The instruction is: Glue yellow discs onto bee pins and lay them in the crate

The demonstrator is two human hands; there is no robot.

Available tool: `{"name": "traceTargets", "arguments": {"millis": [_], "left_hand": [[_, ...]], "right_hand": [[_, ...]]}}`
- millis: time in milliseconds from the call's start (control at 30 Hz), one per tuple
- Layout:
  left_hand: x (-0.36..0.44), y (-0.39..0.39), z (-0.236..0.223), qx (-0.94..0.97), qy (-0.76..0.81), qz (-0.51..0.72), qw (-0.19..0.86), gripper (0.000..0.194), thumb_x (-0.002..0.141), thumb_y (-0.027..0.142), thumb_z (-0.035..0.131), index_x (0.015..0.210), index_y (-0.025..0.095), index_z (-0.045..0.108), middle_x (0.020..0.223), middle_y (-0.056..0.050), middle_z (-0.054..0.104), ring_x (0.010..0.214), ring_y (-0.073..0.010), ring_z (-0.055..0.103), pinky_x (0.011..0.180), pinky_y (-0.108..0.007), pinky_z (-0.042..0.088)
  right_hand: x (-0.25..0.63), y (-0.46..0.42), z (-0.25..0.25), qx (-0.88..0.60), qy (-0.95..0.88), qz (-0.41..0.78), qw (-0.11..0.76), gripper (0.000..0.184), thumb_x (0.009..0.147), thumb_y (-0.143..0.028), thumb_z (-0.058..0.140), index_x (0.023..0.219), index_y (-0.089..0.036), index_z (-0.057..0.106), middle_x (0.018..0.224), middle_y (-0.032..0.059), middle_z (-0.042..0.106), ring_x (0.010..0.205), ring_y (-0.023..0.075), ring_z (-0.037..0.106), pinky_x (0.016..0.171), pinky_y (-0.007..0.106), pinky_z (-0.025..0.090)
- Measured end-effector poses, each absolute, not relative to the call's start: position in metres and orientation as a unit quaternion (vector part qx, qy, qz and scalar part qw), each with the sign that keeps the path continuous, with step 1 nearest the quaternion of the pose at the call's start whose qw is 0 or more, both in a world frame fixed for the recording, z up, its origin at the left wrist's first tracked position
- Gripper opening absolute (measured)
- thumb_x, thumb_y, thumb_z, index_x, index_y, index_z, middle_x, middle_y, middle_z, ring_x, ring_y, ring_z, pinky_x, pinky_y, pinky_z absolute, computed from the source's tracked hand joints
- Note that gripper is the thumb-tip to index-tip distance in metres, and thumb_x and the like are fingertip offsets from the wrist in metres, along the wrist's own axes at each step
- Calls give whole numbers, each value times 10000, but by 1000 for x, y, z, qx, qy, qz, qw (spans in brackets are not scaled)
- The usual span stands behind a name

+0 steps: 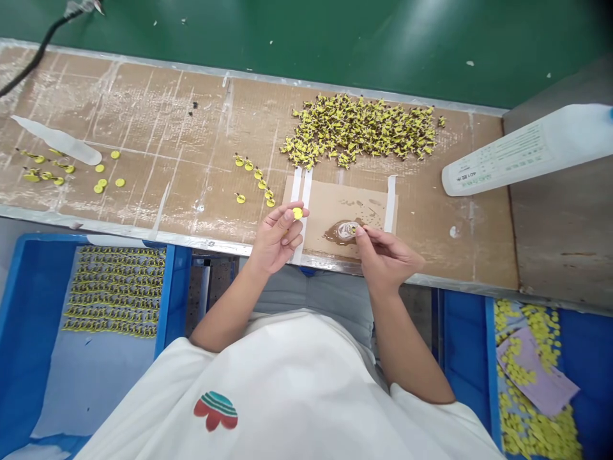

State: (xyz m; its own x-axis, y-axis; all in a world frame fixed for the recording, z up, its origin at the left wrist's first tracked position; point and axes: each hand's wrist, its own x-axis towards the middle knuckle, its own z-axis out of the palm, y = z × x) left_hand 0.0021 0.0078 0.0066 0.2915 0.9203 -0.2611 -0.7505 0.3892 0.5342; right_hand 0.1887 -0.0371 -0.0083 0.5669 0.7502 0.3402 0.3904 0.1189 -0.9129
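Note:
My left hand (276, 237) pinches a small round yellow disc (297, 213) between thumb and forefinger, above the cardboard near its left tape strip. To the right, my right hand (390, 259) is closed in a pinch on a small yellow-and-dark piece (354, 229), mostly covered by the fingertips. That piece is at a whitish patch (345, 230) inside a wet brown puddle (330, 234) on the cardboard sheet (325, 204). Behind the hands lies a large heap of small yellow-and-dark figures (364, 128). Several discs bearing figures (258, 173) stand left of the cardboard.
A white bottle (527, 150) leans in from the right. On the far left are loose yellow discs (99, 168) and a white pointed strip (57, 139). A blue bin (165, 281) at lower left holds rows of pieces; a right bin (469, 358) holds yellow discs.

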Motion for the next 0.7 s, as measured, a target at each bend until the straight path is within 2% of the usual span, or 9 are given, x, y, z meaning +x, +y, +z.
{"name": "traceTargets", "arguments": {"millis": [200,700], "left_hand": [[1,7,7,150,278,526,790,240,781,335,824,969,196,772,900,-30,733,447,6,269,391,-119,292],[0,8,7,154,269,522,795,244,778,330,824,975,196,772,906,-36,733,451,8,268,392,-123,283]], "right_hand": [[190,-38,-2,-634,-402,158,642,191,746,-364,837,854,-216,783,793,29,777,689,202,738,683,381,651],[188,-39,13,-666,-408,209,588,170,716,-307,852,828,-194,792,784,48,777,699,227,744,709,406,653]]}}
